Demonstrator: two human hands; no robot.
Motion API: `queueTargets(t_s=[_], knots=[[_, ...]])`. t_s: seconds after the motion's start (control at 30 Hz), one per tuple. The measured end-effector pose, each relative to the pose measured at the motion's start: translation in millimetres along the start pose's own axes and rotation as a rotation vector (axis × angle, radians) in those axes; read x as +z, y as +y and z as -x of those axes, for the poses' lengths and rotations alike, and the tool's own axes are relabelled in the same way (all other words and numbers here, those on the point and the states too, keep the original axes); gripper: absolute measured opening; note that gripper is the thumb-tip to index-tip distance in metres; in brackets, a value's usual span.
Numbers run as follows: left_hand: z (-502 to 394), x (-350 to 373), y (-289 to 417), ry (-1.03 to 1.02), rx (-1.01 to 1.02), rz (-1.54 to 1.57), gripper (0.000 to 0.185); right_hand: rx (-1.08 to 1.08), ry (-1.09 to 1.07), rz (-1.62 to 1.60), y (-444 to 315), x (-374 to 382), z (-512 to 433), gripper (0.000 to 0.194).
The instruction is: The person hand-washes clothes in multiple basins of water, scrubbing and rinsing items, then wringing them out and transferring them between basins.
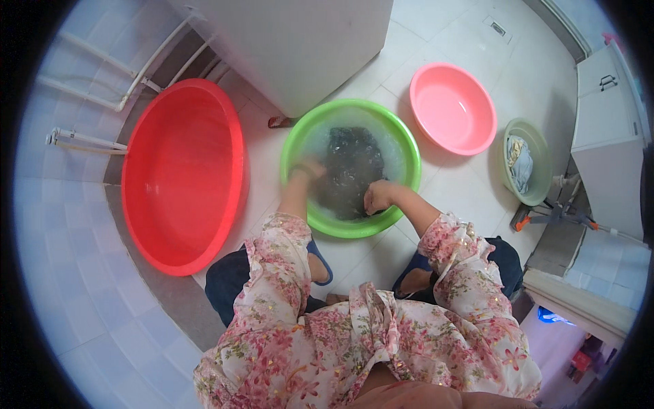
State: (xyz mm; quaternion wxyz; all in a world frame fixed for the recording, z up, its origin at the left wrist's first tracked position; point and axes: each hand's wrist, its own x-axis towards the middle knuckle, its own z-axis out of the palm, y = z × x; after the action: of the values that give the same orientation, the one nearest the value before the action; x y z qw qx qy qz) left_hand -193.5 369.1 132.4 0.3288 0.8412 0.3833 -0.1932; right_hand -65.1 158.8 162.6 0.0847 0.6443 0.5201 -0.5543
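Note:
A green plastic basin (351, 233) stands on the floor between my feet, holding cloudy, sudsy water. Dark wet cloth (355, 163) lies in the water. My left hand (310, 171) is over the basin's left side at the cloth's left edge, blurred, with its fingers partly hidden. At the cloth's lower right edge is my right hand (378, 197), its fingers curled against the cloth; whether it grips the cloth is not clear.
A large red tub (184, 179) stands at the left by the tiled wall and white pipes. A pink basin (452, 110) and a pale green basin with clothes (544, 163) are at the right. Beyond the green basin rises a white appliance or cabinet (301, 46).

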Motion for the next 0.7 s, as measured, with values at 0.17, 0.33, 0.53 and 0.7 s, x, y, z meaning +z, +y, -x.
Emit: queueTargets(t_s=[0.17, 0.33, 0.53, 0.7], knots=[[6, 81, 37, 0.439, 0.000, -0.194, 0.077, 0.016, 1.172, -0.203, 7, 14, -42, 0.067], [-18, 118, 23, 0.346, -0.129, -0.050, 0.074, 0.105, 1.202, -0.451, 16, 37, -97, 0.079], [-58, 131, -12, 0.107, -0.199, -0.055, 0.071, 0.111, 0.843, -0.584, 55, 24, -166, 0.072], [-83, 138, -30, 0.021, -0.208, -0.046, 0.069, -0.049, 0.622, -0.443, 84, 33, -143, 0.066]])
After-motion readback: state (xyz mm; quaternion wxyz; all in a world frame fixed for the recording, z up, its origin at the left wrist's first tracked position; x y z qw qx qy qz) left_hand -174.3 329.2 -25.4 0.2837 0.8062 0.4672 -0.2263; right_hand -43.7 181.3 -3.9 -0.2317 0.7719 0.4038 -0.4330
